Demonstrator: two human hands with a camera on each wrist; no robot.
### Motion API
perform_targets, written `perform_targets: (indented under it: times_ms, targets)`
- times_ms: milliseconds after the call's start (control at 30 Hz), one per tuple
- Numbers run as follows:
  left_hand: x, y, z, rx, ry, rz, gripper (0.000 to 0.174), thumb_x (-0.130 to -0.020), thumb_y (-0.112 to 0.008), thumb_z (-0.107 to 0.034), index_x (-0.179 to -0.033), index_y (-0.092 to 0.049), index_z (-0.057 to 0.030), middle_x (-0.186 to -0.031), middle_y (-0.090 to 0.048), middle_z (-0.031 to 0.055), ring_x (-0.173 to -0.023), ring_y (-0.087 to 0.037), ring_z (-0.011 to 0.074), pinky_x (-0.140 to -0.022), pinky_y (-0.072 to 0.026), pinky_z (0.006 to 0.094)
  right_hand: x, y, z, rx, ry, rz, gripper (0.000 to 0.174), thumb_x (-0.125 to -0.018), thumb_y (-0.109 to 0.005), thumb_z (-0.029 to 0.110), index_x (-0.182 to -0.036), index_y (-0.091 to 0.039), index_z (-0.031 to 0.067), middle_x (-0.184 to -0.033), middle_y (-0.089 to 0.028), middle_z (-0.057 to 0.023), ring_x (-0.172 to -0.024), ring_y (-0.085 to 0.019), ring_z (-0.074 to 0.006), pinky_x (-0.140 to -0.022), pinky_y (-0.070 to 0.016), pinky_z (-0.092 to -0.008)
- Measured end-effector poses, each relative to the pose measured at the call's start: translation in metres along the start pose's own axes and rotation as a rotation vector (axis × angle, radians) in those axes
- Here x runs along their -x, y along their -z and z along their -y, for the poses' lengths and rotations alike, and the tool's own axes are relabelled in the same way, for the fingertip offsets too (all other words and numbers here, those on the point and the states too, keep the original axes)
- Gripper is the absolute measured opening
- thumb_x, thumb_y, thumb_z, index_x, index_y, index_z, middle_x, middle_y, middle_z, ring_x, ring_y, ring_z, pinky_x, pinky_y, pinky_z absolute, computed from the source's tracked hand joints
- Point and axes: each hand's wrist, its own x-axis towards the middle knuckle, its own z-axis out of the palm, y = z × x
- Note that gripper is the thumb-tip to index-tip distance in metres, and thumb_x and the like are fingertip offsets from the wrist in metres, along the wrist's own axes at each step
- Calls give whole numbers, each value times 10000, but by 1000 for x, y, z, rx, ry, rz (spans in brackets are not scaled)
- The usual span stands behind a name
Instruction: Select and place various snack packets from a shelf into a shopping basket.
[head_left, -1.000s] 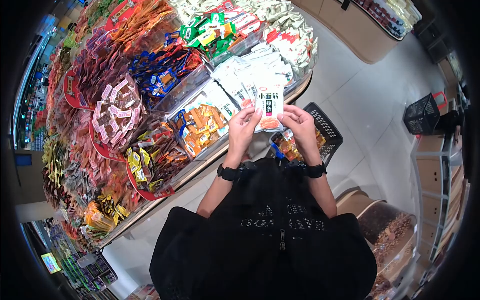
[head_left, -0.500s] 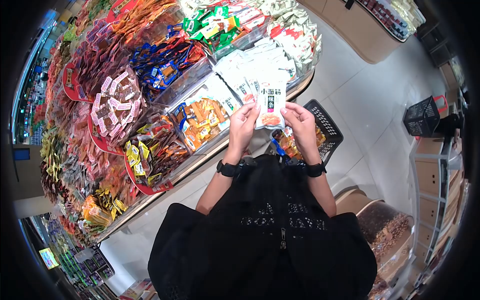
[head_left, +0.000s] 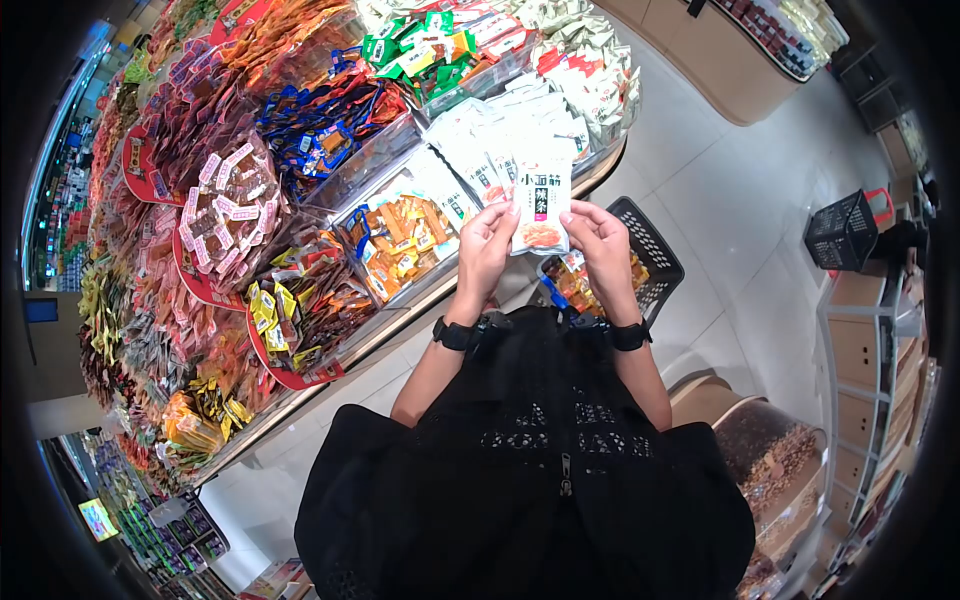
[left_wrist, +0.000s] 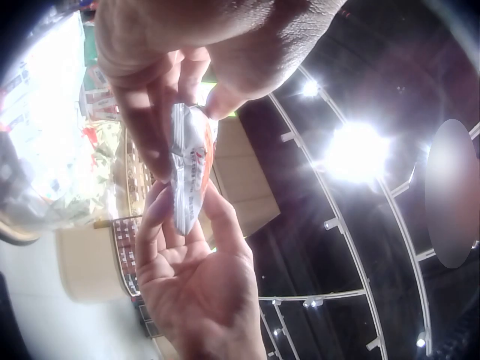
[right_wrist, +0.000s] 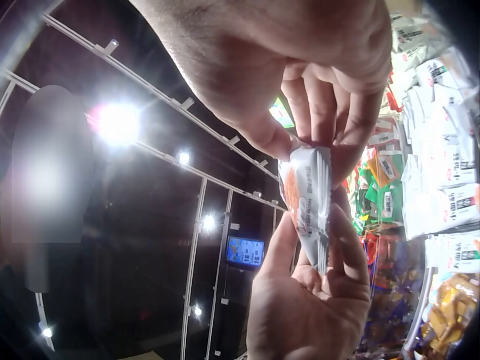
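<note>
While left hand (head_left: 484,258) and right hand (head_left: 606,258) pinched the white packet (head_left: 543,212) by opposite edges, it was left of the black basket (head_left: 664,262); piled packets (head_left: 468,142) lay farther left.

Pink-labelled packets (head_left: 235,212) lie heaped beside blue packets (head_left: 320,145) at a crowded snack display, with yellow packets (head_left: 275,315) nearby. Across the tiled floor (head_left: 720,190), a black basket with a red handle (head_left: 842,232) sits near wooden cabinets (head_left: 855,350), as bright ceiling lights (left_wrist: 357,152) glare overhead.
</note>
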Motion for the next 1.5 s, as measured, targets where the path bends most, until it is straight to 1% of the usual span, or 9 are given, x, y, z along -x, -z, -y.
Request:
perform_targets:
  times_ms: [200, 467, 733, 967, 1033, 1167, 1333, 1400, 1500]
  targets:
    - [-1, -3, -1, -23, -16, 3, 271, -925, -549, -180, -1067, -595, 46, -758, -599, -19, -531, -352, -23, -458, -246, 162, 0, 1, 0, -18, -4, -5, 288, -877, -588, 77, -1110, -546, -88, -944, -657, -118, -817, -635, -110, -745, -505, -227]
    - [-5, 5, 5, -93, 46, 53, 304, -936, -536, -172, -1109, -557, 77, -928, -650, 79, -767, -590, 54, -656, -459, 177, 0, 2, 0, -8, 1, -45, 295, -862, -620, 119, -1091, -575, -61, -920, -663, -86, -774, -609, -69, -690, -469, -196]
    - [-6, -4, 11, 9, -55, 30, 311, -925, -547, -146, -1150, -534, 69, -1019, -620, 100, -858, -575, 80, -715, -456, 207, 0, 3, -2, -9, -4, -72, 293, -858, -627, 110, -1090, -577, -62, -913, -665, -82, -759, -608, -64, -672, -463, -184]
    - [-3, -16, 4, -314, -227, 124, 418, -901, -565, -114, -1281, -456, 21, -1223, -518, 108, -1033, -533, 142, -836, -458, 262, 7, -17, 4, 408, 175, -234, 237, -813, -645, 35, -1027, -611, -61, -934, -671, -141, -795, -641, -108, -646, -523, -219]
    - [-7, -19, 8, -150, -218, 166, 427, -922, -534, -120, -1309, -423, 21, -1182, -537, 92, -1018, -534, 134, -850, -445, 260, 4, -22, 1, 731, 575, -194, 218, -788, -654, 26, -990, -629, -53, -958, -665, -157, -780, -656, -159, -637, -529, -246]
    - [-14, -9, 18, 9, -131, 226, 344, -975, -433, -164, -1270, -445, 13, -1140, -563, 76, -1009, -537, 116, -880, -423, 255, 3, -21, 3, 991, 796, -49, 195, -748, -651, 17, -937, -641, -32, -956, -651, -162, -864, -628, -282, -748, -504, -339]
    - [-10, -7, 12, 277, 94, 178, 344, -984, -395, -197, -1251, -440, 14, -1174, -552, 92, -1067, -537, 139, -924, -426, 284, 1, -14, -5, 935, 722, -127, 222, -775, -634, 17, -989, -621, -38, -961, -651, -149, -926, -617, -250, -787, -493, -309]
    - [-8, -5, 10, 346, 157, 198, 360, -976, -406, -185, -1267, -425, 26, -1217, -528, 99, -1115, -521, 159, -964, -412, 298, -1, -12, -15, 342, 359, -221, 236, -835, -606, 33, -1054, -593, -53, -970, -654, -123, -929, -612, -165, -793, -488, -258]
    - [-9, -1, 21, 254, 97, 258, 383, -972, -412, -173, -1296, -402, 31, -1230, -522, 93, -1115, -516, 149, -962, -411, 297, -3, -2, -19, 134, 137, -145, 263, -877, -578, 49, -1109, -559, -71, -987, -644, -107, -924, -593, -108, -795, -480, -225]
